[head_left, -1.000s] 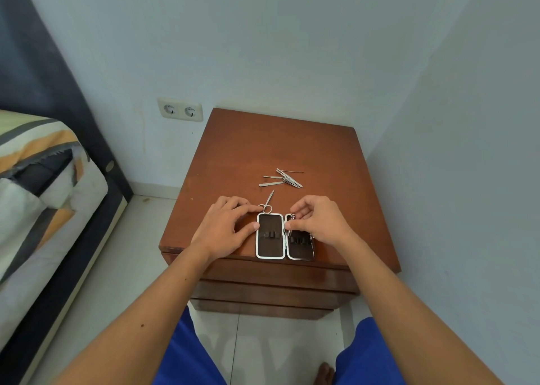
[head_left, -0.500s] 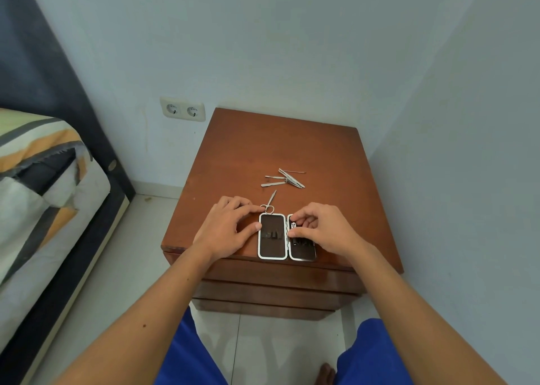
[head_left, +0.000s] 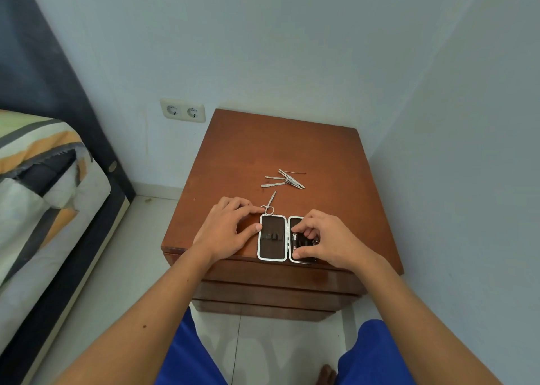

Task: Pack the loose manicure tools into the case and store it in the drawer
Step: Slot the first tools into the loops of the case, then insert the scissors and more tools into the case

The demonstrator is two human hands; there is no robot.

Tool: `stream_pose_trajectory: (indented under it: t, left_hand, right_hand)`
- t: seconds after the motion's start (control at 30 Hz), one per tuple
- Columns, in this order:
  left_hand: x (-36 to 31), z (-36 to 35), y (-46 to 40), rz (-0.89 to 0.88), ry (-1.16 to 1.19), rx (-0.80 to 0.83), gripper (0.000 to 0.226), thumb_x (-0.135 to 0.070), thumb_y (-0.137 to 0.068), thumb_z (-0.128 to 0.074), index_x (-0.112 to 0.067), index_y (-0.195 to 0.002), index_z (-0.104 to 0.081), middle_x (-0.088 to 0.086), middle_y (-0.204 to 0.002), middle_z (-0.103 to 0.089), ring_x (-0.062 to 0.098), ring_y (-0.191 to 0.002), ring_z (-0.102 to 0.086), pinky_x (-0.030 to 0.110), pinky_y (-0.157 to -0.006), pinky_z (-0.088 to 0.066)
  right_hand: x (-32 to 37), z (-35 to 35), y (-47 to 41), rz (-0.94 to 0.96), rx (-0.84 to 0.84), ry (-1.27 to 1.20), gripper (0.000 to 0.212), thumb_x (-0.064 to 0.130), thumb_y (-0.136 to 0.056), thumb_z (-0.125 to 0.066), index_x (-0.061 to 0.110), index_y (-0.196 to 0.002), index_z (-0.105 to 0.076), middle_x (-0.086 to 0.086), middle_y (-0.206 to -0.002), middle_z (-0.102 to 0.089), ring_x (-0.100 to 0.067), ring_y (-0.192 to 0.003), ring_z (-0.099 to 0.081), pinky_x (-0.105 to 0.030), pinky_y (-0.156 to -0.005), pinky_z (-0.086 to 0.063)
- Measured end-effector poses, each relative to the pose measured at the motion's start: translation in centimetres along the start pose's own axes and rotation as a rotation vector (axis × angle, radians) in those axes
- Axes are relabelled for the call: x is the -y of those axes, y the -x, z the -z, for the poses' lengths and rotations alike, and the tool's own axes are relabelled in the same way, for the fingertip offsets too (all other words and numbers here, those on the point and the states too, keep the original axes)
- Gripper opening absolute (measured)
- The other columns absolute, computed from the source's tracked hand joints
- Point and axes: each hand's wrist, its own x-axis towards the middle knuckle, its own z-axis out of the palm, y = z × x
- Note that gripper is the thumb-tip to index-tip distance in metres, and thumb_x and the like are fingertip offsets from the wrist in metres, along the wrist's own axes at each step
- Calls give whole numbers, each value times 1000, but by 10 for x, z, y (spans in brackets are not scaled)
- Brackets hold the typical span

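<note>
The manicure case [head_left: 271, 237] lies open near the front edge of the brown nightstand [head_left: 277, 145], with two dark halves in white rims. My left hand [head_left: 228, 230] rests flat beside the left half, thumb against its rim and index tip near the small scissors [head_left: 270, 204]. My right hand [head_left: 324, 238] covers the right half, fingers pinched on a small metal tool [head_left: 296, 236] at the elastic band. Much of that half is hidden. Several loose metal tools [head_left: 285, 180] lie in a pile further back.
Closed drawer fronts [head_left: 277, 279] sit below the nightstand's top. A wall stands close on the right and behind, with a double socket [head_left: 182, 111] on it. A bed [head_left: 43, 180] is at the left. My knees in blue shorts are above the tiled floor.
My right hand has moved from the top of the case's right half down to its middle with the small tool. The left hand and the loose tools have stayed put.
</note>
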Motion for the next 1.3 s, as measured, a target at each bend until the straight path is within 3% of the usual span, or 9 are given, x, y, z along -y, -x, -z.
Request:
stream_pose_trajectory:
  t: [0.2, 0.4, 0.53, 0.7, 0.97, 1.07, 1.17, 1.23, 1.3]
  left_hand:
    - [1, -1, 1, 3, -1, -6, 40, -56, -102, -55, -45, -140, -59, -21, -133, -53, 6, -125, -38, 28, -106, -30]
    - [2, -2, -1, 6, -20, 5, 47, -59, -102, -51, -45, -147, -53, -20, -135, -51, 8, -126, -38, 30, -109, -32]
    - [5, -3, -1, -1, -25, 11, 54, -65, -101, -43, -46, -151, -49, -21, -135, -50, 7, -126, -38, 30, -110, -33]
    - [5, -3, 1, -8, -11, -3, 53, -67, -99, -42, -45, -145, -55, -21, -132, -52, 8, -124, -40, 29, -108, -32]
    - [3, -2, 1, -10, 10, -9, 51, -66, -98, -43, -44, -140, -59, -19, -131, -54, 10, -121, -42, 31, -107, -34]
    - [2, -2, 0, -10, 8, -3, 50, -66, -98, -44, -44, -139, -60, -19, -133, -54, 10, -122, -42, 31, -107, -34]
    - [1, -2, -1, -11, 10, -7, 48, -64, -98, -46, -44, -139, -60, -19, -132, -54, 9, -122, -42, 32, -108, -34]
    - [1, -2, 0, -10, 12, -11, 46, -63, -98, -48, -44, -138, -61, -20, -131, -54, 9, -122, -42, 32, -108, -34]
    - [1, -2, 0, -8, 16, -11, 46, -63, -98, -49, -44, -138, -61, -20, -131, -54, 9, -122, -42, 32, -108, -34]
  right_hand:
    - [-2, 3, -1, 14, -41, -116, 58, 38, -68, -97, 26, -121, -77, 7, -108, -66, -12, -96, -67, -25, -87, -57]
    - [1, 19, -50, -61, -320, -138, 21, 24, -86, -85, 23, -107, -80, 8, -95, -75, -4, -82, -66, -13, -76, -50]
    - [0, 19, -90, -94, -378, -57, 16, 22, -91, -79, 21, -107, -82, 3, -96, -74, -3, -79, -62, -24, -82, -52]
    - [0, 9, -115, -118, -419, 4, 13, 25, -94, -75, 22, -106, -81, 3, -96, -67, -16, -88, -65, -37, -88, -55]
    - [0, 5, -112, -144, -415, 4, 3, 23, -88, -82, 23, -89, -79, 9, -90, -66, -8, -79, -57, -30, -80, -47]
    - [-1, 7, -107, -138, -346, -12, 12, 18, -90, -81, 22, -101, -77, 11, -81, -67, -1, -72, -56, -26, -79, -44]
    - [-1, 9, -100, -111, -292, 38, 23, 15, -95, -75, 22, -117, -76, 6, -85, -66, -12, -79, -60, -32, -83, -49]
    - [-2, 12, -94, -111, -299, 54, 22, 17, -96, -72, 24, -116, -77, 4, -89, -66, -16, -86, -62, -35, -87, -51]
    - [-5, 13, -85, -116, -344, -17, 17, 17, -96, -73, 24, -111, -77, 8, -84, -66, -12, -79, -60, -31, -83, -51]
